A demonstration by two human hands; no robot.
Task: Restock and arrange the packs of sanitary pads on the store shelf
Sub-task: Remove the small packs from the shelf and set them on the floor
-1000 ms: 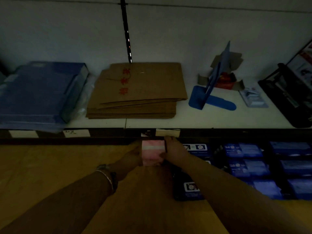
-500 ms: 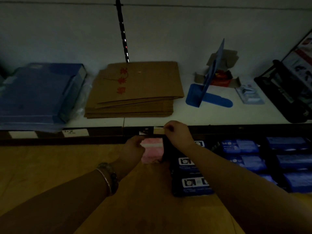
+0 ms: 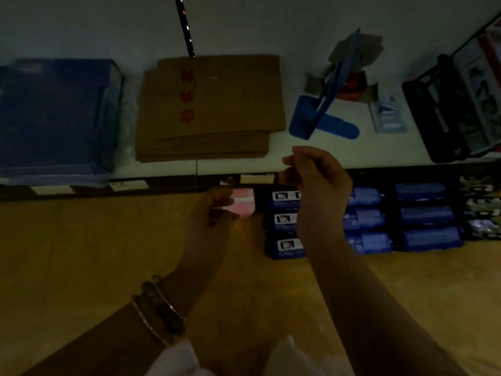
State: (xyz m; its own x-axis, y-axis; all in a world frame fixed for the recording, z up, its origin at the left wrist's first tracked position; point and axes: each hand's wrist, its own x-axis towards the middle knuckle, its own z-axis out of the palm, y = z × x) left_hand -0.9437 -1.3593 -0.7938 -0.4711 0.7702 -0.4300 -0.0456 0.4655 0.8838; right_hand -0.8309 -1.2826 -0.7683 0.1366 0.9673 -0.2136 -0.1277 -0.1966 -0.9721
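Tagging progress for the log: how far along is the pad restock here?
Done: blue packs sit in rows on the wooden shelf. In hand: left hand grips a pink pack beside them; right hand is curled, nothing visible in it. Left: bare wood shows left of the pink pack, so more packs likely follow.

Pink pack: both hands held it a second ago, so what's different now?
The right hand let go of the pink pack and rose up and to the right, fingers curled, in front of the upper shelf's edge. The left hand still holds the pack's left edge, beside the dark blue packs. The cardboard stack and blue bookend stayed put.
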